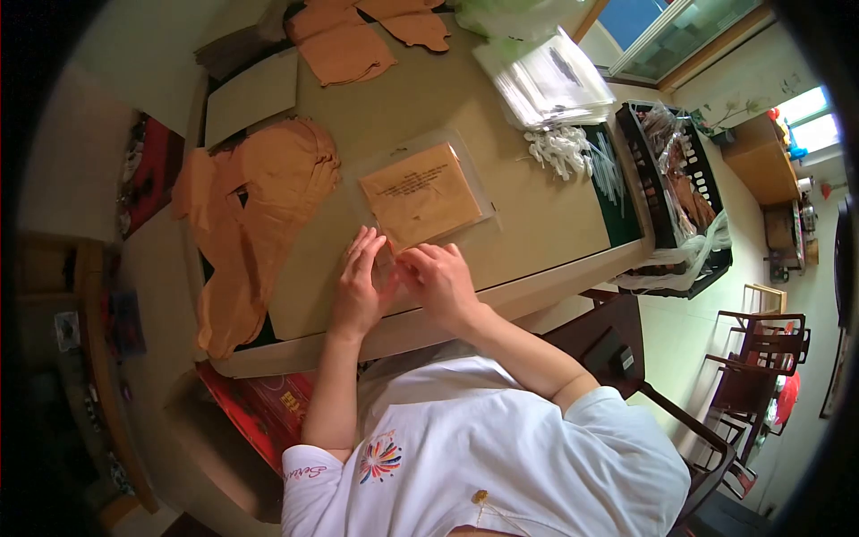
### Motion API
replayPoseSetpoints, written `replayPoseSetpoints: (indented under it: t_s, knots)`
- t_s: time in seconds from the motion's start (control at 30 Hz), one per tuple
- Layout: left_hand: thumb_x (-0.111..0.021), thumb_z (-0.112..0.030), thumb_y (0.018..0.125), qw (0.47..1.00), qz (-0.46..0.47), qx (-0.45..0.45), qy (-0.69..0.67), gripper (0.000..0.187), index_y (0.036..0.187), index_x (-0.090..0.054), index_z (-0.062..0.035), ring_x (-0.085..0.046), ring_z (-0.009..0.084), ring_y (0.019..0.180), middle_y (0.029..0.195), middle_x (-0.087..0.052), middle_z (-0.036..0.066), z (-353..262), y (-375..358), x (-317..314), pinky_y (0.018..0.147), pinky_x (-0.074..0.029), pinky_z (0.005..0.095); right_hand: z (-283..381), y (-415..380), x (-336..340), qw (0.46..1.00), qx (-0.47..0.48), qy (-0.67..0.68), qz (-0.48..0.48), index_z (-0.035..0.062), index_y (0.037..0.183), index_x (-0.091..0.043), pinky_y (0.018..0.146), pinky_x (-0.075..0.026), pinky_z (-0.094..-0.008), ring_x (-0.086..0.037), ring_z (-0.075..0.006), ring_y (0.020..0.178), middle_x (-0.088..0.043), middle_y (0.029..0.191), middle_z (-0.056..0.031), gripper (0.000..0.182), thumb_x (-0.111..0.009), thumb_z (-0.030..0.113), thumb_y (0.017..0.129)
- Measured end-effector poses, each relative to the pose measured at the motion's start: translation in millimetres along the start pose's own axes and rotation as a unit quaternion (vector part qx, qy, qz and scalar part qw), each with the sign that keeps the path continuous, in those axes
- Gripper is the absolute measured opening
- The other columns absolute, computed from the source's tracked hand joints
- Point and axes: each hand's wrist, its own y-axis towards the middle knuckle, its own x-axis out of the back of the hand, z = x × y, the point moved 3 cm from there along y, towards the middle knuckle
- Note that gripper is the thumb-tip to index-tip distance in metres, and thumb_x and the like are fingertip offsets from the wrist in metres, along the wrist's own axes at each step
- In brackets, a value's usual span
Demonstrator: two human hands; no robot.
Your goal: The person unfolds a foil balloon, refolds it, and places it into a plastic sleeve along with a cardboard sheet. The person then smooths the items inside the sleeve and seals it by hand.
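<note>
A clear plastic bag [486, 204] with printed lines lies flat on the table, a folded orange-tan piece [425, 192] inside it. At its near, lower-left edge both hands come together. My left hand [358, 285] has its fingers fairly straight and close together, its thumb and fingertips at the bag's edge. My right hand [440, 279] is closed, thumb and fingers pinching at the same edge. The exact bit of plastic between the fingertips is hard to make out. Left of the bag lies a pile of large orange-tan cut-out pieces [259, 201].
More orange-tan pieces [344, 45] and a grey board [253, 97] lie at the back left. Clear bags [546, 80] are stacked at the back right, beside white ties [559, 150] and thin clear sticks [607, 174]. A black crate [658, 170] stands beyond the table's right edge.
</note>
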Motion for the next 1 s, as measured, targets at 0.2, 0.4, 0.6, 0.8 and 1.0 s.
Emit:
replayPoseSetpoints:
  t_s: [0.2, 0.4, 0.6, 0.8, 1.0]
  knots:
    - [-0.072, -0.008, 0.078, 1.0, -0.016, 0.004, 0.012, 0.042, 0.117, -0.056, -0.0048, -0.05, 0.0319, 0.123, 0.127, -0.055, 0.014, 9.4, -2.6, -9.8, 0.1, -0.045, 0.0405, -29.9, 39.6, 40.4, 0.985, 0.099, -0.113, -0.082, 0.01, 0.101, -0.064, 0.089, -0.042, -0.0415, -0.055, -0.0279, 0.102, -0.059, 0.106, -0.0092, 0.022, -0.067, 0.008, 0.079]
    - [-0.07, -0.007, 0.08, 0.998, -0.008, -0.009, 0.061, 0.04, 0.119, -0.06, -0.0057, -0.051, 0.0305, 0.12, 0.126, -0.056, 0.012, 6.9, -1.0, -7.6, 0.1, -0.043, 0.0395, -76.2, 36.6, 70.7, 0.984, -0.068, -0.034, -0.158, 0.0067, 0.098, -0.063, 0.081, -0.046, -0.0402, -0.056, -0.0311, 0.094, -0.06, 0.096, -0.0122, 0.016, -0.064, 0.014, 0.084]
    - [-0.068, -0.007, 0.081, 0.992, -0.002, -0.051, 0.119, 0.039, 0.119, -0.061, -0.0069, -0.052, 0.0289, 0.115, 0.122, -0.058, 0.011, 2.9, 7.6, -8.9, 0.099, -0.041, 0.042, -110.2, 24.4, 94.7, 0.975, -0.182, -0.115, -0.044, 0.003, 0.086, -0.063, 0.074, -0.048, -0.0394, -0.06, -0.0308, 0.082, -0.062, 0.081, -0.0128, 0.013, -0.064, 0.016, 0.084]
    - [-0.071, -0.009, 0.078, 0.998, -0.014, -0.017, 0.066, 0.036, 0.113, -0.062, -0.0057, -0.053, 0.0275, 0.112, 0.12, -0.059, 0.009, 18.9, 15.6, -9.4, 0.097, -0.041, 0.0423, -103.2, 23.4, 103.1, 0.961, -0.265, -0.072, 0.033, 0.0013, 0.083, -0.066, 0.074, -0.05, -0.0393, -0.064, -0.032, 0.082, -0.067, 0.081, -0.0151, 0.015, -0.066, 0.016, 0.08]
    - [-0.074, -0.012, 0.077, 0.995, 0.016, -0.039, 0.094, 0.039, 0.113, -0.062, -0.0064, -0.053, 0.0275, 0.113, 0.12, -0.058, 0.009, 14.1, 18.7, 0.2, 0.096, -0.042, 0.0401, -101.2, 17.6, 101.9, 0.964, -0.257, -0.061, -0.001, 0.0013, 0.083, -0.066, 0.071, -0.051, -0.0385, -0.065, -0.0316, 0.078, -0.067, 0.08, -0.0156, 0.016, -0.067, 0.017, 0.08]
